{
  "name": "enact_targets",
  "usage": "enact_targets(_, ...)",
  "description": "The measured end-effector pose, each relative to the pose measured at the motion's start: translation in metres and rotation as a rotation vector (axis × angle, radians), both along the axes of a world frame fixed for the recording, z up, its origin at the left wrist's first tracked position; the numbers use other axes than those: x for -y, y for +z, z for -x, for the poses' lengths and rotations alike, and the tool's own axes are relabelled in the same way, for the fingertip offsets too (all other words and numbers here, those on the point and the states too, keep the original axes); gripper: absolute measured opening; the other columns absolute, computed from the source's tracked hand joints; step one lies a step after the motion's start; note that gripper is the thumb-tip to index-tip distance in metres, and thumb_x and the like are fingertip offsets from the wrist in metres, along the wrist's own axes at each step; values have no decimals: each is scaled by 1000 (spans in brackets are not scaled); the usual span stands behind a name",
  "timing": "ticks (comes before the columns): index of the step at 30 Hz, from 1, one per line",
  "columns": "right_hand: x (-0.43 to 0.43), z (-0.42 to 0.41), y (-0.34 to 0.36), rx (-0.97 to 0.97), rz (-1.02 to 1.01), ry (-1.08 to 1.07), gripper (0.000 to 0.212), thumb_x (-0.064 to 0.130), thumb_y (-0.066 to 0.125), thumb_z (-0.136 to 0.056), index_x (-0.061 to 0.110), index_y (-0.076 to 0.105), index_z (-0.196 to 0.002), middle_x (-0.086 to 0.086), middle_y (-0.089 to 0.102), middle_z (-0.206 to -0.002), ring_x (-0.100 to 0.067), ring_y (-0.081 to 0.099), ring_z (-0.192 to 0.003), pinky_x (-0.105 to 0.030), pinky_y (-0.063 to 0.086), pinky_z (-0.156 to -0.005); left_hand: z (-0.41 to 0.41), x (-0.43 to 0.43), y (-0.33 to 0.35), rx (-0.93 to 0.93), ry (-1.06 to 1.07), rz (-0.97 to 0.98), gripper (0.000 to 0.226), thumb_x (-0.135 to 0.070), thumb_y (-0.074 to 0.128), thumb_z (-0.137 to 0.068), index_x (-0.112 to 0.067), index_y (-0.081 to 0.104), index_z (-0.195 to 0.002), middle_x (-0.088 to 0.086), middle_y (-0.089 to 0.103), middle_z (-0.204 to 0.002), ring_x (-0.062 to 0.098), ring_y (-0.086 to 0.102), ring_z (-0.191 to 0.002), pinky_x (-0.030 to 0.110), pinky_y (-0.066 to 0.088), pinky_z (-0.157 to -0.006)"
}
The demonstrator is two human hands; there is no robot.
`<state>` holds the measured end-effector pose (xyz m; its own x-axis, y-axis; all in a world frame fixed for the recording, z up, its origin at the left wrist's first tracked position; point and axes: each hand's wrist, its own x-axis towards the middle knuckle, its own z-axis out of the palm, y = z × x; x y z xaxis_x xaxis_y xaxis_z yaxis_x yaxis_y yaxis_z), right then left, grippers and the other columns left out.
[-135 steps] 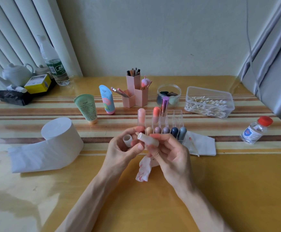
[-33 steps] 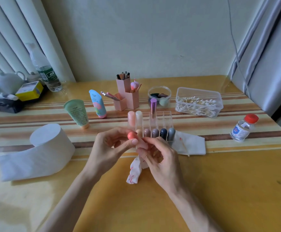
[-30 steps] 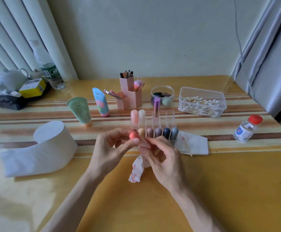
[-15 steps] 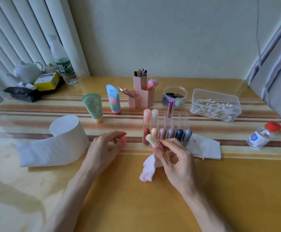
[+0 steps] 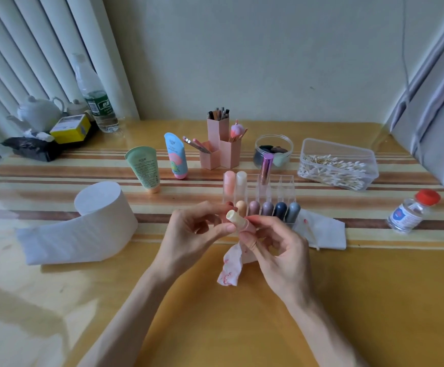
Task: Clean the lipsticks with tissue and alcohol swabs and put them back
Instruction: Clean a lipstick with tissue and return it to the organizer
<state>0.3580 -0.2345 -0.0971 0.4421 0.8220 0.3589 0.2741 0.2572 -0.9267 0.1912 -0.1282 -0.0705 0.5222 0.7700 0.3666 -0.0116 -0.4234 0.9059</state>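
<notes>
Head camera shows me the stained tissue [image 5: 229, 271] nearest, hanging under the right hand [image 5: 276, 250]. That hand's fingers are clamped on the pink base of the lipstick [image 5: 234, 219], held above the table just in front of the organiser [image 5: 287, 186]. The lipstick is uncapped. Its long axis is tilted, with the base low and right and the pale tip pointing up, left and away. The left hand [image 5: 197, 234] is curled beside it with the thumb touching the tube, but I cannot tell whether it grips anything.

I judge this one is mid-clean: red smears on the tissue suggest wiping, but capping and slotting it back remain. Beyond it, capped lipsticks [image 5: 267, 207] fill the organiser's front row, while the back row has gaps. I cannot tell which ones are already cleaned. The swab box [image 5: 340, 147] and alcohol bottle [image 5: 406, 215] sit well apart to the right.
</notes>
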Motion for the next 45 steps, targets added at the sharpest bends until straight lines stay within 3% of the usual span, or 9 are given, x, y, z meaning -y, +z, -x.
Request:
enact_targets(4,2,1,5,-73,11,33,23,33,79,-90,20,78,-109,4,80,-92,-19,77,-86,-34,62,-77,-13,3,-7,124,-30,98,27,-29,81,-88,-5,80,-100,14,75,-93,46,67,-85,56,57,-77)
enact_targets(10,-1,6,10,-321,95,298,47,31,44,-112,-3,69,-91,-9,59,-64,-20,57,-59,-29,43,-57,-12,13,-9,252,-88,252,19,-5,70,-90,5,75,-105,16,75,-94,26,74,-88,35,58,-84)
enact_targets(14,1,5,16,-316,22,296,29,25,68,-98,2,70,-115,-15,75,-85,-24,72,-72,-26,54,-63,-9,14,-8,273,-49,265,18,-3,70,-88,3,75,-104,15,77,-94,20,74,-90,26,57,-83)
enact_targets(20,2,6,16,-348,61,305,20,16,63,-102,-2,71,-98,-10,66,-68,-22,60,-56,-19,47,-57,-5,13,-10,265,-53,280,36,-30,77,-91,1,77,-109,27,75,-106,26,69,-98,33,56,-86)
enact_targets(29,3,10,19,-315,106,365,44,26,39,-112,5,66,-85,-27,42,-64,-23,41,-48,-32,36,-51,-7,18,-3,207,-121,325,28,-9,61,-94,6,69,-116,-2,76,-90,9,68,-80,30,54,-83)
enact_targets(34,2,9,18,-301,56,370,39,20,41,-111,7,70,-88,-19,45,-62,-21,41,-48,-31,35,-49,-8,13,-9,120,-143,221,28,-23,78,-92,1,76,-108,28,71,-108,45,68,-106,56,54,-98)
enact_targets(38,3,-2,14,-100,-7,201,27,8,49,-109,7,74,-98,-13,59,-69,-24,51,-56,-31,40,-54,-7,15,-5,184,-70,264,24,-16,76,-92,6,76,-102,21,74,-107,27,73,-99,33,57,-86)
enact_targets(40,4,-14,11,227,-8,77,23,-2,62,-91,13,76,-101,-2,67,-93,-13,65,-83,-23,49,-71,-4,14,-2,226,-53,282,26,-21,73,-92,4,75,-101,8,74,-94,12,67,-82,19,50,-75)
enact_targets(45,4,-22,0,732,52,83,25,12,82,-82,26,80,-102,9,60,-122,-11,54,-123,-29,47,-105,0,11,1,231,-41,292,34,-35,71,-94,-3,75,-104,13,75,-93,18,57,-70,26,48,-63)
